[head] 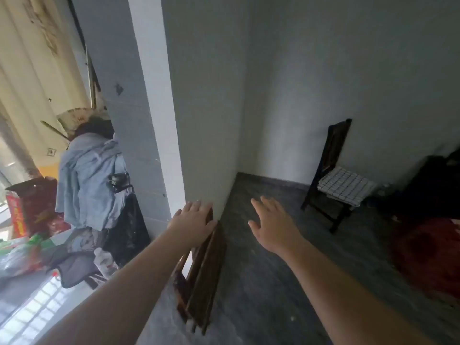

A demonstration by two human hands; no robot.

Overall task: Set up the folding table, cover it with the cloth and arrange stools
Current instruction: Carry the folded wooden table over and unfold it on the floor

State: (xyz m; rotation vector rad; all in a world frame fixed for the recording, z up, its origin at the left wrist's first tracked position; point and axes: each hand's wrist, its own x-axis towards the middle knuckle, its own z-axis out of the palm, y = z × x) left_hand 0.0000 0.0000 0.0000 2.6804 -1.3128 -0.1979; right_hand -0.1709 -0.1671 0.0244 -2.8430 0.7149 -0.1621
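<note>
The folding table [199, 275], a flat bundle of dark brown wooden slats still collapsed, leaned on edge against the outer corner of the pale, matte wall [206, 120], its feet on the grey, mottled floor [261, 282]. The left hand [193, 220] lay flat on the table's top edge with fingers spread and relaxed, not curled round the wood. The right hand [272, 224] hung in the air just beside it over the floor, palm down and fingers splayed wide, holding nothing and touching nothing. Both forearms were bare. Near the far corner of the floor stood a dark wooden chair [331, 175] with a straight slatted back, and on its seat rested a white cushion [344, 186] crossed by a fine dark grid (a woven or quilted check, too blurred to tell which). At the right edge of the floor a soft red heap [428, 257] lay beneath something black and indistinct. On the other side of the wall, a crumpled light blue cloth [89, 180] draped over a tall pile, with a small black strapped device [115, 181] hanging on it. Beside it sat a red carton [22, 215] printed with yellow characters that could not be read, and glossy plastic bags [27, 252] in green and red crowded the floor below.
</note>
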